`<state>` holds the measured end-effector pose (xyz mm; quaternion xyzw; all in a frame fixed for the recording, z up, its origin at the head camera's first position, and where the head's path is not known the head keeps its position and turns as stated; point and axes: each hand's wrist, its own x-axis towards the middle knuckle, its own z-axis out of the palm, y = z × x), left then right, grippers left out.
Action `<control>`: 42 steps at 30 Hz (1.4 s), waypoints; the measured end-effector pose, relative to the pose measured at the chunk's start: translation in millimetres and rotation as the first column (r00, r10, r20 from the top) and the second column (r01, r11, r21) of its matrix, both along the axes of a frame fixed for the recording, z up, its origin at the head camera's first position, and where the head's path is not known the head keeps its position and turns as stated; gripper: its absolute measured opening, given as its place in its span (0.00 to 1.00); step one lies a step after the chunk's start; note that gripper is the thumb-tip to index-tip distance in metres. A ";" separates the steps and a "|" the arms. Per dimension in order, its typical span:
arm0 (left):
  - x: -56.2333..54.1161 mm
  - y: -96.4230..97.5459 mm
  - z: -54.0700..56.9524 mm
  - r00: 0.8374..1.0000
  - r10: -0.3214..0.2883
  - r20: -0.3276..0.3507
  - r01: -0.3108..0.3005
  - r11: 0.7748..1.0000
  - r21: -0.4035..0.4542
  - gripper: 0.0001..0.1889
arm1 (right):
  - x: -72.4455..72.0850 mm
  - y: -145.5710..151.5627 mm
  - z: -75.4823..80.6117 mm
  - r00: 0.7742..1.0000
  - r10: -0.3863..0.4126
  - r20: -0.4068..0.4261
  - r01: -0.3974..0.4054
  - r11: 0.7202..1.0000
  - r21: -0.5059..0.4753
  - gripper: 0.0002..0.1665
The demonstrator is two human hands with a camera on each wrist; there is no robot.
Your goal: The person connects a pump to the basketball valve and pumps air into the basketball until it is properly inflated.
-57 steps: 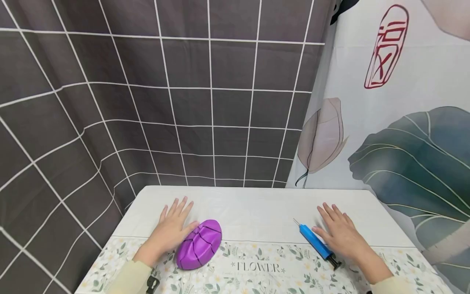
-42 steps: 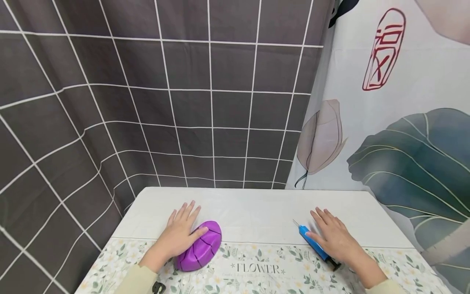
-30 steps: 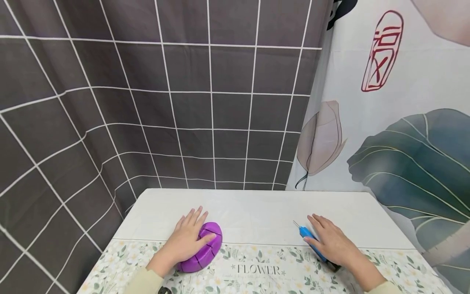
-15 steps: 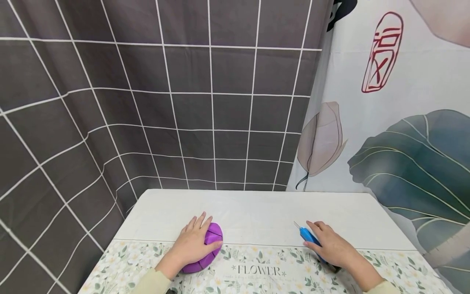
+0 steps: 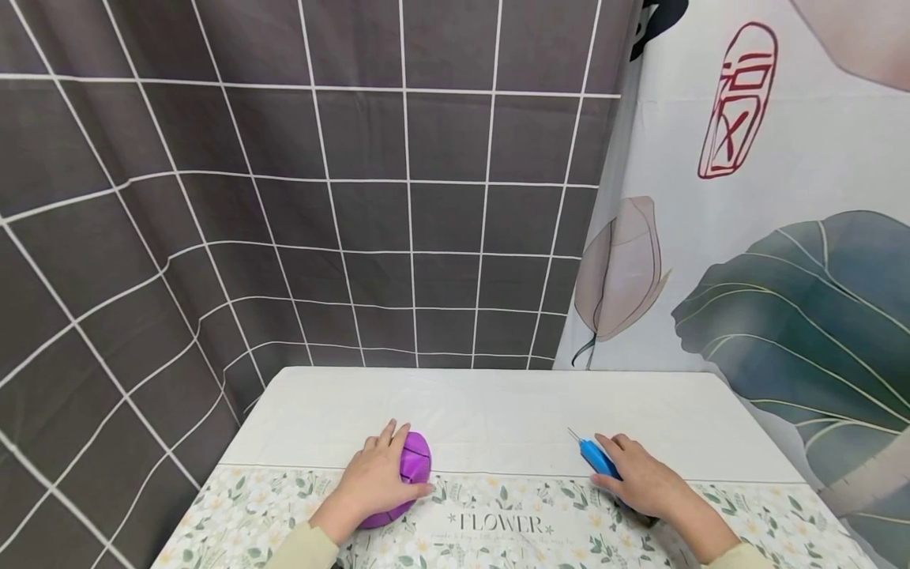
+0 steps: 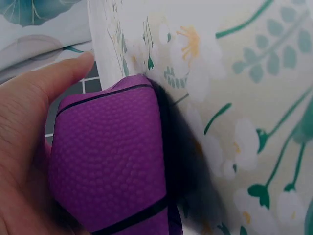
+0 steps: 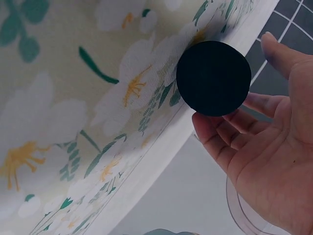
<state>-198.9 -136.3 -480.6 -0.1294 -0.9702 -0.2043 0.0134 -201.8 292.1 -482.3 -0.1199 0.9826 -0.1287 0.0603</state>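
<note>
A purple, partly collapsed ball (image 5: 415, 457) with black seams and pebbled skin lies on the table. My left hand (image 5: 377, 474) is over its left side, thumb stretched along the near side. In the left wrist view that thumb (image 6: 68, 73) stands off the ball's skin, and the other fingers are mostly hidden behind it. To the right, a blue hand pump (image 5: 596, 457) with a thin needle lies slantwise under my right hand (image 5: 643, 478). The right wrist view shows the pump's round black end (image 7: 213, 78), with loosely bent fingers beside it and the thumb apart.
A white table (image 5: 490, 411) carries a flowered cloth (image 5: 505, 545) printed "FLOWER" along its near part. Behind hangs a dark grey curtain (image 5: 448, 213) with white grid lines. A white curtain (image 5: 711, 261) with leaf prints hangs at the right.
My left hand has moved right and nearer, over the purple ball. My right hand has come left and nearer, over the pump, its fingers bending more. Ball and pump stay in place.
</note>
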 end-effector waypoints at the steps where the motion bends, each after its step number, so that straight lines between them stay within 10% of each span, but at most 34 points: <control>1: 0.0 0.5 -0.4 1.000 0.004 -0.002 -0.004 1.000 -0.001 0.58 | -0.5 0.2 -0.3 1.000 -0.003 0.007 0.003 1.000 0.002 0.46; 25: -0.8 5.5 -1.7 0.996 0.048 -0.080 -0.054 0.995 -0.086 0.49 | -4.8 -4.7 -4.4 1.000 -0.019 0.019 0.018 0.999 0.050 0.35; 42: 0.3 -7.0 2.4 0.982 -0.030 -0.186 0.031 1.000 0.001 0.46 | 4.4 -13.5 9.2 0.992 0.006 -0.122 -0.010 0.999 -0.037 0.31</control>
